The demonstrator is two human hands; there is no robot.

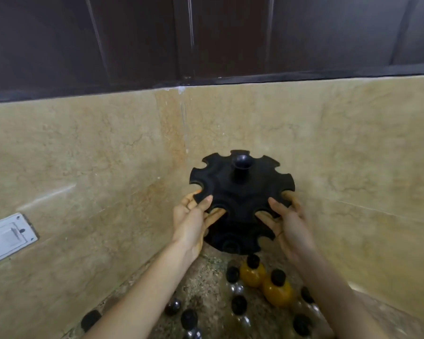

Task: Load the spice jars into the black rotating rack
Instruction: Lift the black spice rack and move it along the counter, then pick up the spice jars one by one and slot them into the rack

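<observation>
The black rotating rack (240, 189) stands in the corner of the counter, a notched top disc with a central knob over a lower disc. My left hand (194, 221) grips the top disc's left edge, thumb on top and fingers in the notches. My right hand (287, 218) grips its right edge the same way. No jar sits in any visible slot of the rack. Spice jars stand on the counter in front: two with orange contents (252, 274) (278, 291), and several clear ones with black lids (239, 304).
Beige marble walls (108, 167) close the corner on the left and right. A white switch plate (8, 237) is on the left wall. Dark cabinets (206, 33) hang above. The speckled counter (206, 277) is narrow and crowded with jars near my forearms.
</observation>
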